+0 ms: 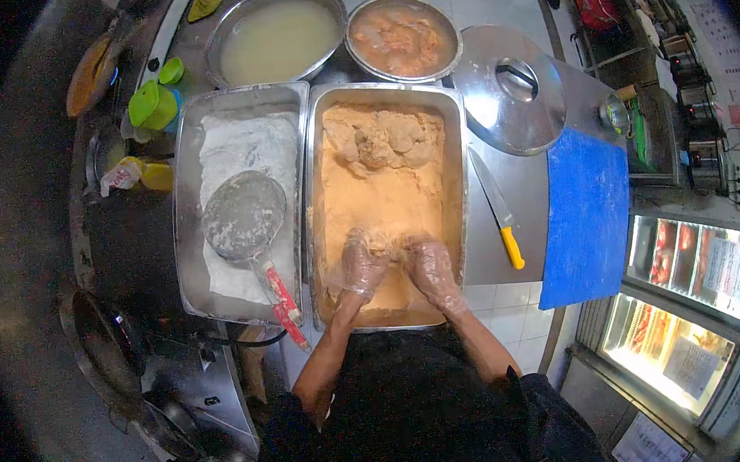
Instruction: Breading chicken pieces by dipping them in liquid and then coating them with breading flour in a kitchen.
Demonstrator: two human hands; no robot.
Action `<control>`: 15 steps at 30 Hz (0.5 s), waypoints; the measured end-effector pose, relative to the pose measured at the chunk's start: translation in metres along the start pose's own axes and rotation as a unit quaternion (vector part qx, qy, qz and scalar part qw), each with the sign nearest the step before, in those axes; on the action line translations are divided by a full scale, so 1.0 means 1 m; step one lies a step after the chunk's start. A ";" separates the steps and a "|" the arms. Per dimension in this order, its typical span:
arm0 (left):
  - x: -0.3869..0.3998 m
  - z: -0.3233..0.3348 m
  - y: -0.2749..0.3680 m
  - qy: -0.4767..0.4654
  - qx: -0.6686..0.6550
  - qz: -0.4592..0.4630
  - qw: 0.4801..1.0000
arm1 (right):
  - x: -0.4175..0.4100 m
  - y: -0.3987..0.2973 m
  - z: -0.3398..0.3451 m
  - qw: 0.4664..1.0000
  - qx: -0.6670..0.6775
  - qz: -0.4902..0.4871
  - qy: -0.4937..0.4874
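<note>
My left hand (364, 264) and my right hand (430, 266), both in clear plastic gloves, meet over the near half of a deep metal tray (463, 178) of orange-tan breading flour (383, 197). Between their fingertips is a small coated piece (392, 249), partly hidden by the fingers; its kind is unclear. Several coated lumps (379, 139) lie at the tray's far end. Left of it, a second metal tray (186, 200) holds white flour (248, 133). A round sieve (245, 215) with a red-wrapped handle rests on that flour, the handle reaching over the tray's near edge.
Beyond the trays stand a metal bowl of cloudy liquid (280, 36) and a bowl of orange pieces in liquid (404, 39). At right are a large metal lid (509, 90), a yellow-handled knife (497, 208) and a blue mat (584, 214). Green containers (153, 105) stand at left.
</note>
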State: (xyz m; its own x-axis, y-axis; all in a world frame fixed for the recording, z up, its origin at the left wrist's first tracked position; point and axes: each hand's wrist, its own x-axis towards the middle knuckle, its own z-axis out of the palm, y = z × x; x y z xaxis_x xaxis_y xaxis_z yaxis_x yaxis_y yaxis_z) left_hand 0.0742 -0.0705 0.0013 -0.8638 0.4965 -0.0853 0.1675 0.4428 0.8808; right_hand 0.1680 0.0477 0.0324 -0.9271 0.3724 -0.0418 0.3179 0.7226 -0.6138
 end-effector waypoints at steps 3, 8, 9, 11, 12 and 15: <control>0.000 0.006 0.009 -0.042 0.047 0.009 0.998 | -0.011 0.037 0.033 0.982 -0.032 -0.156 0.100; -0.009 -0.005 -0.006 -0.039 0.075 -0.016 0.996 | 0.012 0.000 -0.005 0.997 0.049 -0.024 0.054; -0.011 -0.006 -0.011 -0.053 0.107 0.004 0.993 | 0.014 -0.004 -0.005 0.992 0.016 -0.093 0.081; -0.010 -0.001 -0.011 -0.003 0.064 -0.080 0.995 | 0.019 -0.009 -0.021 0.997 0.035 -0.016 0.063; -0.005 0.000 -0.007 0.002 0.064 -0.075 0.995 | 0.024 -0.011 -0.026 0.996 0.053 0.064 0.042; -0.005 -0.003 0.019 -0.081 0.084 -0.046 0.992 | 0.014 -0.013 -0.028 0.974 0.045 -0.161 0.152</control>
State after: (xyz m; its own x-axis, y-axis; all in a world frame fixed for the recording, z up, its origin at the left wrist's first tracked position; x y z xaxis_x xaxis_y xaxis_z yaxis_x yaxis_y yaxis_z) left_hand 0.0803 -0.0668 0.0197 -0.7932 0.5563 -0.2476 0.1801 0.6028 0.7773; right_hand 0.1568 0.0601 0.0620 -0.8704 0.3000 0.3903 -0.0105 0.7813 -0.6241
